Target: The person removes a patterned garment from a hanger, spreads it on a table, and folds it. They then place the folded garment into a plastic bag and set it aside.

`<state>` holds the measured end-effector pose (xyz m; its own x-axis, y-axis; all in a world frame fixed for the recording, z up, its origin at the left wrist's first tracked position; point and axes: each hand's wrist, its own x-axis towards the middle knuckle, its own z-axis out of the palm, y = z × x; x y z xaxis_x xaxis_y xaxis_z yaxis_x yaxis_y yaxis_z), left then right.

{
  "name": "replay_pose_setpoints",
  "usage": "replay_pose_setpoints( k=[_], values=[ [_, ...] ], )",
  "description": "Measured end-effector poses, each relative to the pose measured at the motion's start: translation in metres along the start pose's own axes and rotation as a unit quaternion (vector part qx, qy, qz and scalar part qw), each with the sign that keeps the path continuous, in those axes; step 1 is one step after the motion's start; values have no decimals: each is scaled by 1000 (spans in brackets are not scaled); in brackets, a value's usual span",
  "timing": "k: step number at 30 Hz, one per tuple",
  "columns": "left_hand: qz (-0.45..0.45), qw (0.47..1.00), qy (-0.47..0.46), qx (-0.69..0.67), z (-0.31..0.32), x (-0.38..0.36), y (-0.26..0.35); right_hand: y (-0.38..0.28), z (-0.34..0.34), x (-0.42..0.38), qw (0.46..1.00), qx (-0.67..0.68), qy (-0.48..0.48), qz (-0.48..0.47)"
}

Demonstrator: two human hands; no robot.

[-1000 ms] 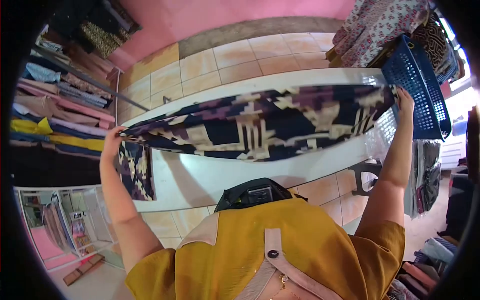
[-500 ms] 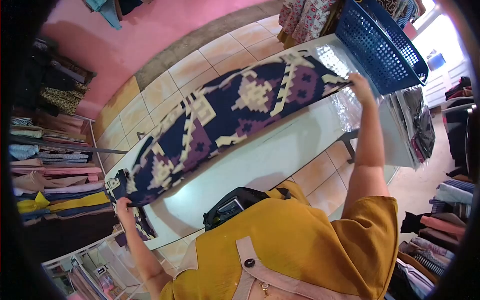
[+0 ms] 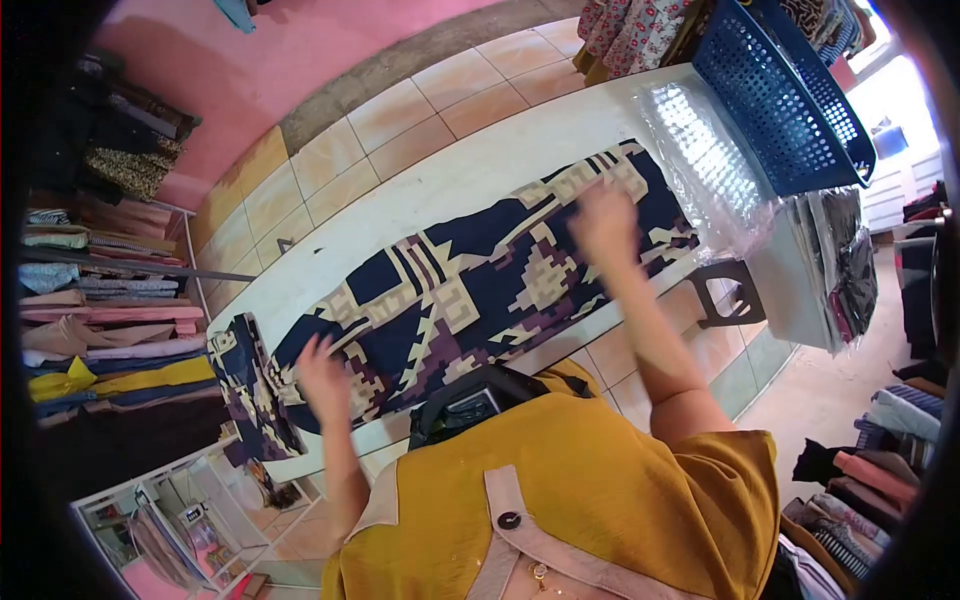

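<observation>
A long folded cloth in navy, purple and cream geometric pattern lies lengthwise across the white table. Over its left part is my left hand, fingers spread and holding nothing, slightly blurred. Near the cloth's right end my right hand is over the upper side, its fingers smeared by motion. Beyond the left end, a bunched piece of the same pattern hangs at the table's edge.
At the table's right end stand a blue perforated basket and clear plastic packaging. Stacked clothes fill shelves at left; more folded garments are at right. A black waist bag is at my front.
The cloth was stretched between both hands at its ends; now it lies lower on the table. Both hands have let go of the ends and moved inward over it.
</observation>
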<state>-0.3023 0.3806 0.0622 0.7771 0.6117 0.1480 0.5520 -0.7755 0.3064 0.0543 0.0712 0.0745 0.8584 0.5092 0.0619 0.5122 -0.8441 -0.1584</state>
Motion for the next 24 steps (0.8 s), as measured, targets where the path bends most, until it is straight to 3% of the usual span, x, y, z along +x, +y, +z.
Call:
replay_pose_setpoints(
  k=[1,2,4,6,7,10,12,16,18,19,20,22,23,24],
  values=[
    [32,998,-15,43,18,4,30,-20,50,-20,969,63,168,-169],
    [64,994,-30,86,37,4,46,-49,62,-31,962,130,29,-239],
    [46,992,-51,101,62,-3,45,-71,81,-53,927,158,-27,-340],
    [29,990,-74,117,74,-4,38,-38,80,-43,956,84,-66,-272],
    [20,992,-77,96,74,-1,27,-8,88,-37,975,63,1,-213],
    [3,996,-79,42,70,15,1,86,75,-2,996,-34,81,34],
    [21,999,17,17,77,38,-22,136,77,23,977,-68,189,65],
    [51,997,52,1,66,101,-8,146,55,76,986,-89,138,-43],
    [-8,986,-157,-54,49,123,0,146,56,91,977,-131,82,-148],
    [-49,961,-265,-67,43,135,-4,151,56,103,990,-30,-22,-138],
    [-52,960,-268,-65,42,141,-18,155,58,111,990,-27,-27,-139],
    [29,958,-275,-75,43,149,-39,150,40,125,963,-185,-182,-71],
    [-5,971,-224,-85,40,150,-43,154,45,124,980,-145,-120,-64],
    [-35,980,-172,-93,29,155,-36,151,46,119,979,-146,-126,-61]
  ],
)
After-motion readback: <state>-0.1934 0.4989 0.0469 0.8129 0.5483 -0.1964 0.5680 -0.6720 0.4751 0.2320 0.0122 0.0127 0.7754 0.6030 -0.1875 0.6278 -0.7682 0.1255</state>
